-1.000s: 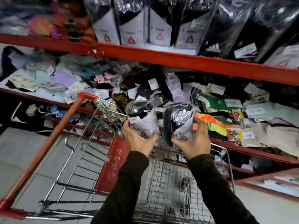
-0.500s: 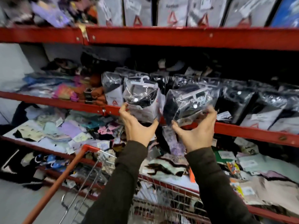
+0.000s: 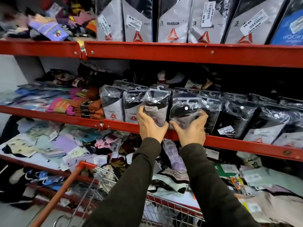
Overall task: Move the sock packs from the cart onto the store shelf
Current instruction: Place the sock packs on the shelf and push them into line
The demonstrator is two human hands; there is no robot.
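Note:
My left hand point(image 3: 151, 126) grips a sock pack point(image 3: 156, 105) in clear plastic with a white hook on top, held upright at the front of the middle red shelf point(image 3: 237, 145). My right hand point(image 3: 191, 130) holds a second sock pack point(image 3: 185, 110) just to the right of the first, tilted slightly. Both packs sit in a gap in the row of matching black-and-grey packs point(image 3: 113, 104) standing along that shelf. The wire cart point(image 3: 91, 185) with its red handle is below my arms.
The top shelf carries tall grey sock packs point(image 3: 173, 22). Loose coloured socks point(image 3: 65, 143) lie piled on the lower shelf, and folded orange and pink ones point(image 3: 91, 105) sit left of the pack row. More bagged packs point(image 3: 246, 115) fill the shelf to the right.
Both hands rose from above the cart to the middle shelf, carrying the two packs, which now stand in the shelf's row instead of in front of it.

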